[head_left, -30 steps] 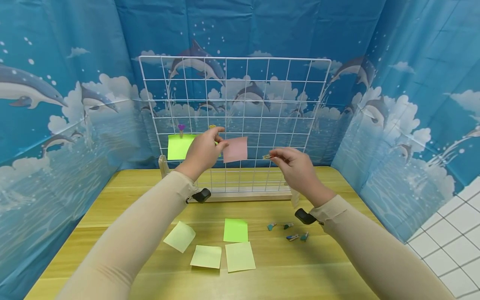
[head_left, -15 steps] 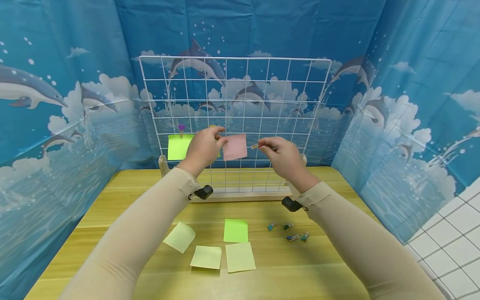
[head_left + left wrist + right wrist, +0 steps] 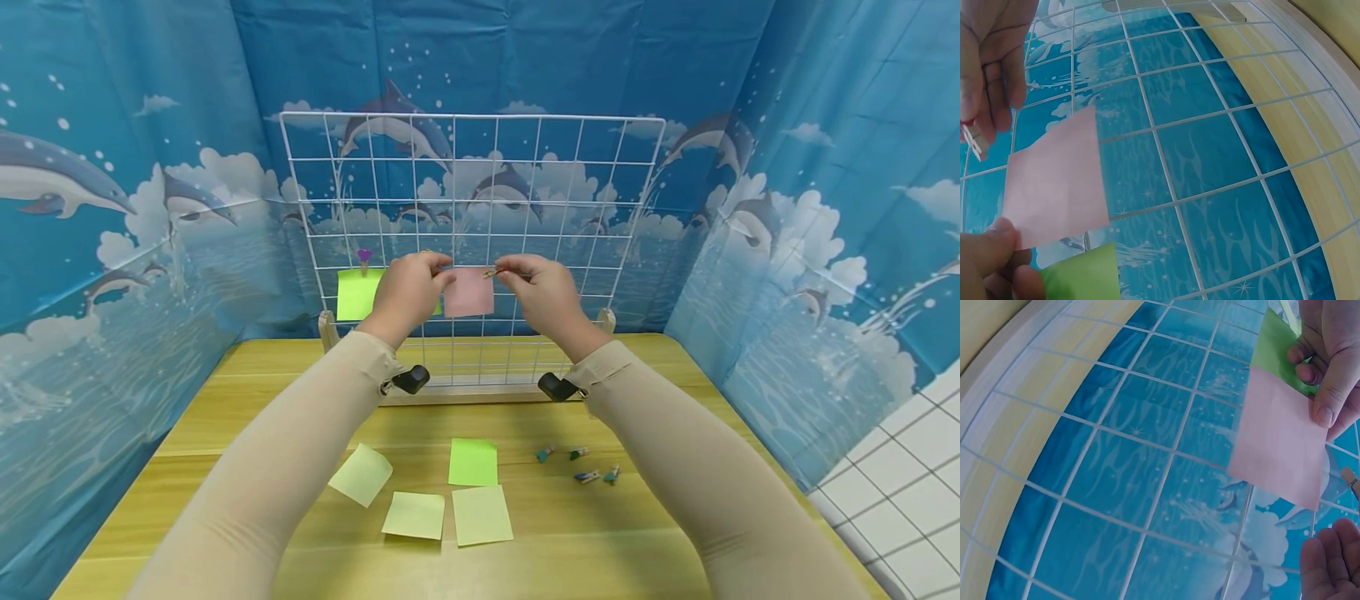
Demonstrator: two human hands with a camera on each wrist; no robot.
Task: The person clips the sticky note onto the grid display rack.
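Observation:
My left hand [image 3: 408, 293] pinches the left edge of a pink sticky note [image 3: 469, 294] near its upper corner, holding it against the white wire grid [image 3: 555, 118]. In the left wrist view, thumb and fingertips close on the note's corner [image 3: 1025, 237]. My right hand [image 3: 549, 293] pinches a small wooden clothespin [image 3: 491, 272] with a red end, its tip right at the note's upper right corner. Beside the left hand hangs green paper [image 3: 1275, 353], partly hidden by that hand. Farther left, a bright green note [image 3: 356, 294] hangs under a purple heart clothespin [image 3: 364, 256].
On the wooden table [image 3: 270, 392] lie a green note [image 3: 473, 462] and pale yellow notes [image 3: 482, 515] in front of the grid. Several small clothespins [image 3: 588, 477] lie to their right. A wooden base bar [image 3: 480, 392] carries the grid. A dolphin-print curtain [image 3: 570, 50] surrounds the table.
My right hand has moved left and up, bringing the clothespin from beside the pink note to its upper right corner. The note has risen slightly; my left hand keeps its hold.

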